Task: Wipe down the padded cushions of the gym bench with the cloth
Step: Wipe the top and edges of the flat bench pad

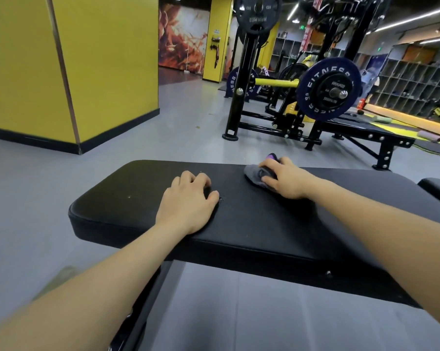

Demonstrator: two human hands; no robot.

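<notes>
A long black padded bench cushion (127, 198) stretches across the middle of the head view. My left hand (188, 203) rests flat on its top, fingers slightly curled, holding nothing. Further right, near the cushion's far edge, my right hand (284, 177) presses a crumpled grey cloth (254, 174) with a purple patch onto the pad. Part of the cloth is hidden under my fingers. A second black cushion (439, 188) peeks in at the right edge.
A black rack (241, 79) loaded with a barbell and dark blue weight plates (328, 89) stands beyond the bench. A low black platform (376, 138) sits to its right. A yellow pillar (62, 67) rises at the left. Grey floor (183, 133) surrounds the bench.
</notes>
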